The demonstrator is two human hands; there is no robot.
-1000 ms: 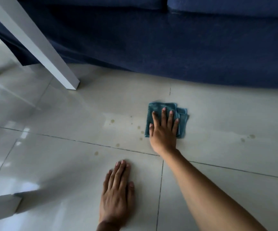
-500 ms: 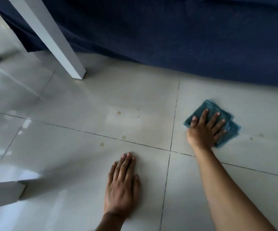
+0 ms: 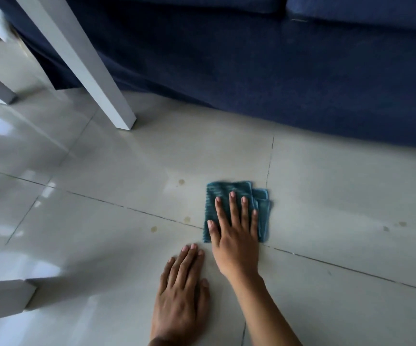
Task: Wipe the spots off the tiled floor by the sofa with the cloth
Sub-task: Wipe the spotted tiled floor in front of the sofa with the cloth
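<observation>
A: Right hand [image 3: 235,236] presses flat on the cloth [image 3: 235,196], back left across the grout line; left hand [image 3: 180,293] splayed, empty, on tile.

B: Noted. Spots [image 3: 181,181] beside cloth remain; wiping unfinished.

1. the room is dim, with a cool bluish cast.
2. pale daylight glares off the glossy tiled floor [image 3: 82,221] at the left, in soft white patches.
3. the sofa [image 3: 276,76] front lies in deep shadow, almost without detail.
4. the cloth [image 3: 229,191] is smeared at its top edge.
5. the white table leg [image 3: 89,66] leans, bent by the wide lens.
</observation>
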